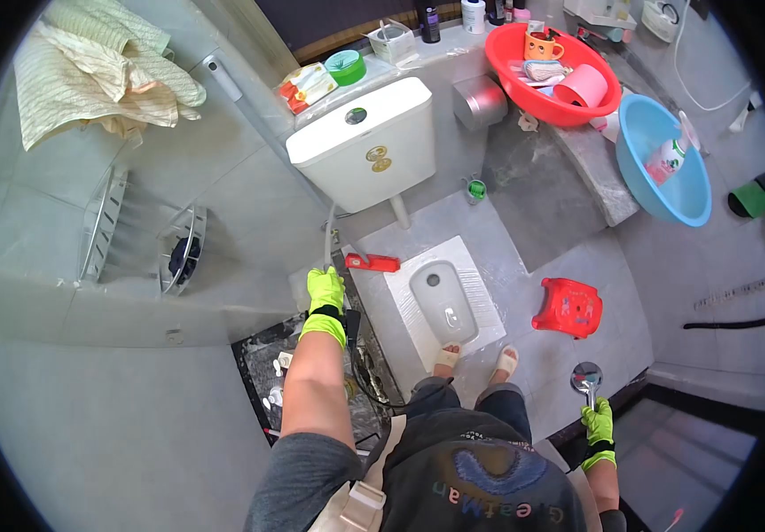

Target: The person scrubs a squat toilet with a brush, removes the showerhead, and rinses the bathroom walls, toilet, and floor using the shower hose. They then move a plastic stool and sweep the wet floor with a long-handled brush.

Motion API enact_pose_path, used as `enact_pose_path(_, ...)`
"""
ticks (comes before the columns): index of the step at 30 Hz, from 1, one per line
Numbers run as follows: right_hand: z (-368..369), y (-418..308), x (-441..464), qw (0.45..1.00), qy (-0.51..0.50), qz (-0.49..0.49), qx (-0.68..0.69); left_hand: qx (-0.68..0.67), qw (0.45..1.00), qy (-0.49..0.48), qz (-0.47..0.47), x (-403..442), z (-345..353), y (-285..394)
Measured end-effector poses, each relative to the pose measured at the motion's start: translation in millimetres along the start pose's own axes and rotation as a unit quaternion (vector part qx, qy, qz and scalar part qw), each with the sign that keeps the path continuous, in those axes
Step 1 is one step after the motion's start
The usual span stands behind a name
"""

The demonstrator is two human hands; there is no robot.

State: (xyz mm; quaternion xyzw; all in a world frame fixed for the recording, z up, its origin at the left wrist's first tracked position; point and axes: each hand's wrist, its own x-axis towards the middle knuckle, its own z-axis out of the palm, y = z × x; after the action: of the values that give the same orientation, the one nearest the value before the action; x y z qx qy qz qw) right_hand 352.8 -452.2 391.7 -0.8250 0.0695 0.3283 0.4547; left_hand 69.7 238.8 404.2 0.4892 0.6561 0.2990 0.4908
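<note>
Showerhead (586,373) in right hand (598,422) — left hand (325,291) by hose (330,232), grip unclear — squat toilet (447,301) between, red stool (568,309) near showerhead.

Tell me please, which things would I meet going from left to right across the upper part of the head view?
Hanging cloth → white cistern → red basin → light blue basin → green-and-black item.

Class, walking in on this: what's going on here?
Someone in a bathroom wears bright green gloves. Their right hand holds a shower head; their left hand is by a thin hose near the white tank, its grip unclear. They stand at the near end of a squat toilet, with a red stool to the right.
</note>
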Motion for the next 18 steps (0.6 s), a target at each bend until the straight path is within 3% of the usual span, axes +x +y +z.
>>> enact_pose_path(5, -16, -7, 40, 0.996, -0.022, 0.021, -0.078, -0.010, 0.996, 0.040, 0.082, -21, 10, 25)
enact_pose_path(10, -48, 6, 99, 0.998, -0.031, 0.018, -0.043, 0.064, 0.996, -0.056, 0.011, -61, 18, 114)
enact_pose_path(13, -70, -2, 127, 0.998, -0.052, 0.005, -0.027, 0.012, 0.998, -0.015, 0.053, -64, 27, 140)
enact_pose_path(17, -94, -8, 167, 0.999, -0.037, -0.005, -0.035, -0.072, 0.994, 0.074, 0.025, -50, 33, 143)
enact_pose_path(18, -105, -4, 185, 0.992, -0.074, -0.007, -0.101, -0.065, 0.995, 0.070, 0.024, -54, 36, 143)
